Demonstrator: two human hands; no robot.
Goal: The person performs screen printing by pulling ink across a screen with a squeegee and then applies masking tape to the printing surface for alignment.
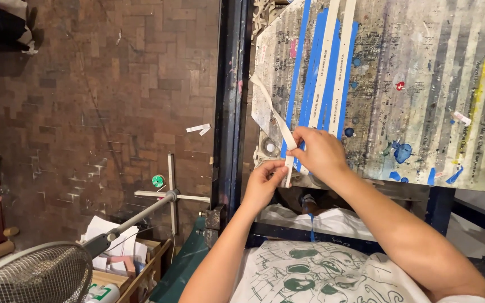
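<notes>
White ribbon strip: your left hand and right hand fingers pinch it at the paint-stained printing table edge; keep it taut, flat.

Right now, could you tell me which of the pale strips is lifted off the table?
The loose strip pinched by both hands, left hand and right hand; the two others lie flat on blue tape.

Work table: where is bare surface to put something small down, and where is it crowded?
The table is bare right of the white strips, up to the blue paint blot. It is crowded at the near left corner, where the left hand and right hand pinch a white strip.
</notes>
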